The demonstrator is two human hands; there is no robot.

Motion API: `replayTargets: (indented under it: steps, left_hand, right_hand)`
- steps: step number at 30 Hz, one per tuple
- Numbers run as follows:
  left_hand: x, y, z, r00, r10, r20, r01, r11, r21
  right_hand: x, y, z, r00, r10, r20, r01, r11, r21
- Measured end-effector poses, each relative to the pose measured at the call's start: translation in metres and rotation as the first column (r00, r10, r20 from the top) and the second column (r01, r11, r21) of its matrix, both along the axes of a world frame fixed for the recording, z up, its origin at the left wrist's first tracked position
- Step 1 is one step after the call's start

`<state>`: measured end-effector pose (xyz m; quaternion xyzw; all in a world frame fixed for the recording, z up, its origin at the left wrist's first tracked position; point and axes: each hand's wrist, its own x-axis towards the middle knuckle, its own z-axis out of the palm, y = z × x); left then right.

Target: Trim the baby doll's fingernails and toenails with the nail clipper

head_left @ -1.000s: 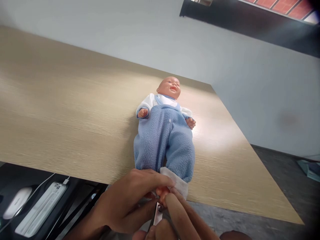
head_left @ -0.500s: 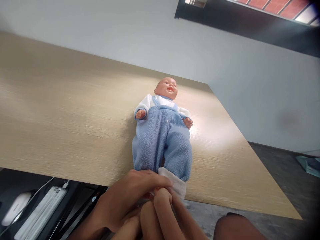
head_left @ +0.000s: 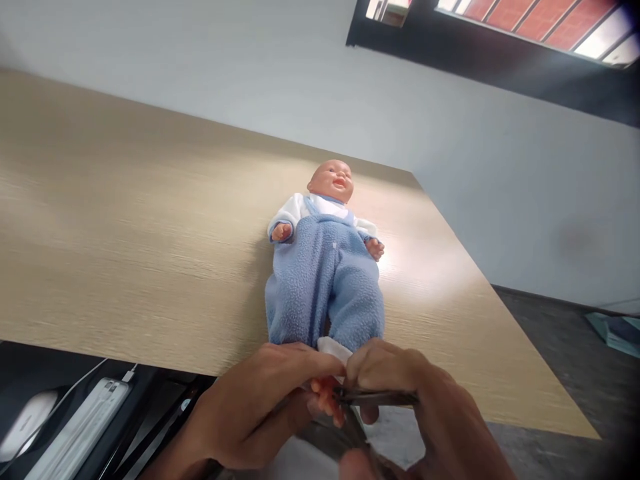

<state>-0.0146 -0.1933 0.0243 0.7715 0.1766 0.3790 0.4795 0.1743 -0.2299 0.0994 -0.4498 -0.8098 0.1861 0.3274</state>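
Head view: my left hand (head_left: 255, 407) pinches the bare pink plastic foot (head_left: 325, 400) of the soft baby doll in blue fleece overalls (head_left: 325, 280). The doll lies face up just beyond my fingers on the pale wood-grain table (head_left: 125, 253). My right hand (head_left: 420, 400) is closed around a thin dark metal tool (head_left: 383, 397), its tip at the toes. Risk: the foot overhangs the table edge, so a loose pinch may let the tool skid onto my left fingertips.

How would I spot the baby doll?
Find the big light-wood table. Near its front edge a baby doll lies face up, feet at the left hand and the right hand, which pinches a dark tool. Only it has a bald head and fuzzy blue overalls.
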Motion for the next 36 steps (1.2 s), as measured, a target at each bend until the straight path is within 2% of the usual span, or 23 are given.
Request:
replayTargets:
  steps: [2,5,12,17,20,24,27,31,36]
  left_hand:
    - [0.001,0.001,-0.001,0.998,-0.041,0.046,0.043,0.998,-0.034]
    - [0.001,0.002,0.000,0.997,-0.059,0.057,0.062,0.997,-0.052]
    - [-0.001,0.002,-0.003,1.000,-0.031,-0.005,0.030,0.996,-0.082]
    - [0.000,0.004,-0.003,0.997,-0.054,0.047,0.056,0.997,-0.056]
    - [0.000,0.004,-0.004,0.999,-0.037,0.013,0.038,0.997,-0.069]
    - [-0.001,0.002,-0.010,0.999,-0.009,-0.045,0.005,0.996,-0.084]
    - [-0.002,0.001,-0.012,1.000,-0.003,-0.021,0.002,0.998,-0.067]
    - [-0.001,0.001,-0.007,0.999,0.027,0.030,-0.026,0.999,-0.037]
    - [-0.002,0.000,-0.004,0.995,0.094,-0.024,-0.094,0.996,0.011]
  right_hand:
    - [0.002,0.001,-0.005,0.990,-0.052,-0.132,0.040,0.995,-0.092]
    - [-0.002,0.002,-0.012,0.977,-0.087,-0.196,0.065,0.991,-0.116]
    - [-0.012,0.004,-0.013,0.994,-0.070,-0.080,0.066,0.996,-0.054]
    - [-0.005,0.005,-0.017,0.998,-0.058,-0.017,0.057,0.997,-0.049]
    - [-0.007,0.006,-0.012,0.997,-0.001,0.077,0.003,1.000,-0.030]
    - [-0.020,0.010,0.006,0.988,-0.036,0.153,0.049,0.996,-0.079]
    - [-0.029,0.014,0.015,0.983,-0.044,0.180,0.060,0.995,-0.083]
    - [-0.031,0.020,0.017,0.978,0.000,0.208,0.026,0.992,-0.122]
    - [-0.031,0.029,0.015,0.970,0.084,0.228,-0.039,0.980,-0.194]
